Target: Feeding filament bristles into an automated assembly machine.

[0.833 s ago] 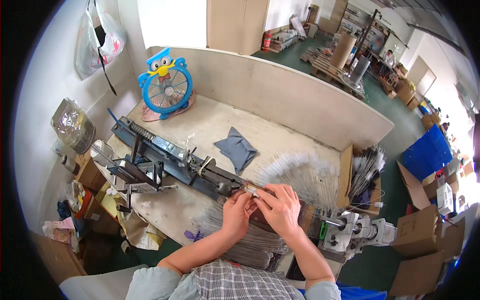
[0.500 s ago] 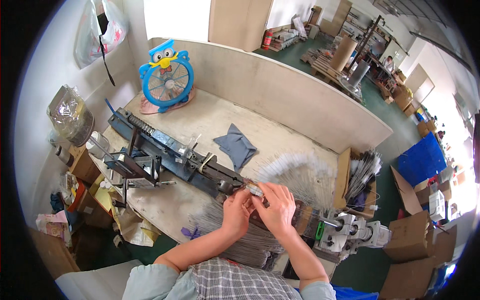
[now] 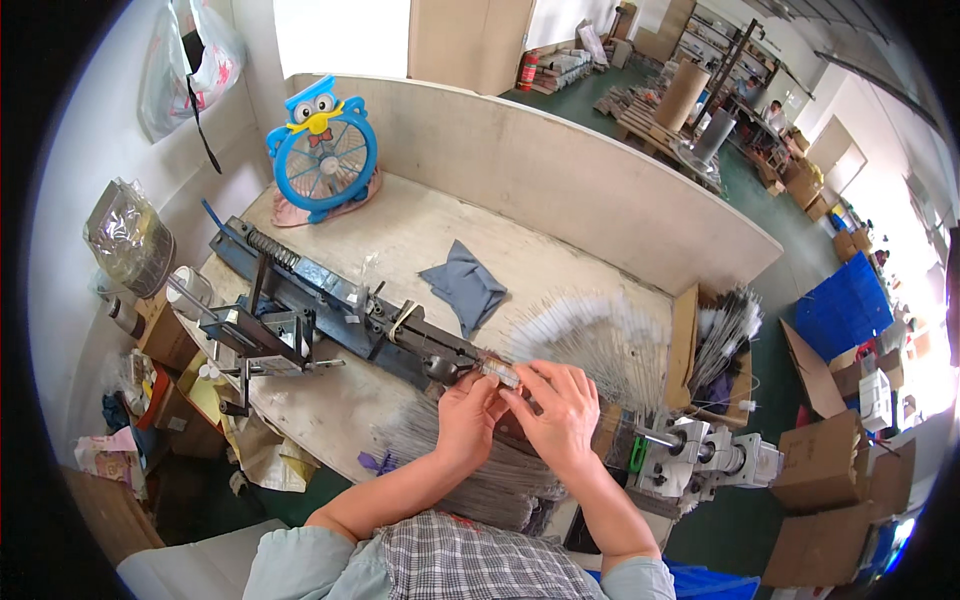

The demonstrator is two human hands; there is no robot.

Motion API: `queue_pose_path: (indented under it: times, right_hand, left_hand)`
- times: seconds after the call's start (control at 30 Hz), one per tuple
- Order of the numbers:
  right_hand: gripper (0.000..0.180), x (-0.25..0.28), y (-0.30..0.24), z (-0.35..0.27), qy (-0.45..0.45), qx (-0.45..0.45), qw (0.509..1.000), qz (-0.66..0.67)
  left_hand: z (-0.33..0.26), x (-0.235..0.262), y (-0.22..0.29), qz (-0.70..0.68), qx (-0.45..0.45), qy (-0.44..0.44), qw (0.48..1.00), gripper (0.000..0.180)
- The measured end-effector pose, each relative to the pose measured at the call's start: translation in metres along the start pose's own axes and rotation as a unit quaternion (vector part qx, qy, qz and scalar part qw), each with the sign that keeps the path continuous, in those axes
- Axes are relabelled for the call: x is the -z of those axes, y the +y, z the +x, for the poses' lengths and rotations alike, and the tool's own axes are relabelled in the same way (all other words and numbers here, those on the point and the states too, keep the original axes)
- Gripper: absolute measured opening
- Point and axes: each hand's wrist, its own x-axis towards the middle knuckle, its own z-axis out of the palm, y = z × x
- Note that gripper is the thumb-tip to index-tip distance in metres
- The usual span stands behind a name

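My left hand (image 3: 466, 418) is closed in a pinch at the near right end of a long dark metal jig (image 3: 335, 310). Close beside it, my right hand (image 3: 556, 412) pinches a small pale piece (image 3: 501, 374) at that same end. What lies between the left fingertips is hidden. Below my hands rests a thick bundle of thin grey wires (image 3: 415, 440). Right of the jig, more thin wires with white, fuzzy ends (image 3: 590, 325) spread out in a fan. A folded grey cloth (image 3: 463, 287) lies on the worktable behind the jig.
A blue character-shaped fan (image 3: 325, 160) stands at the back left. Left of the jig is a metal fixture with a crank (image 3: 255, 345). On the right are a cardboard box of wires (image 3: 683, 345) and a silver clamp-like machine (image 3: 700, 455). A low partition (image 3: 560, 150) borders the table.
The view has shifted slightly, so the table things appear a little further left. My fingers have moved only slightly at the jig's end, and the pale piece shows more clearly.
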Motion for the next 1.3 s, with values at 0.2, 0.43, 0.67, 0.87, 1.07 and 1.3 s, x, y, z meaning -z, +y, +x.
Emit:
queue_pose_path:
  times: [0.2, 0.43, 0.67, 0.87, 1.07, 1.3]
  right_hand:
    - [0.013, 0.014, 0.011, -0.009, -0.081, -0.007, 0.996, -0.039]
    - [0.012, 0.026, 0.016, -0.016, -0.089, -0.042, 0.995, -0.002]
    - [0.014, 0.049, 0.025, -0.037, -0.053, -0.056, 0.993, 0.093]
    - [0.011, 0.064, 0.041, -0.106, -0.145, -0.169, 0.971, 0.092]
    - [0.017, 0.047, 0.021, -0.153, -0.317, -0.294, 0.896, 0.106]
    - [0.016, 0.079, 0.03, -0.143, -0.367, -0.308, 0.871, 0.109]
  left_hand:
    - [-0.011, -0.002, 0.014, -0.022, 0.031, -0.004, 0.999, 0.038]
    - [-0.017, -0.003, 0.012, 0.064, 0.055, -0.018, 0.996, 0.059]
    - [-0.033, 0.006, 0.026, 0.215, 0.082, -0.023, 0.973, 0.048]
    - [-0.026, 0.134, 0.103, 0.172, -0.085, 0.201, 0.961, 0.036]
    - [-0.048, 0.33, 0.263, 0.11, -0.228, 0.371, 0.893, 0.037]
    - [-0.037, 0.283, 0.222, 0.099, -0.278, 0.468, 0.833, 0.043]
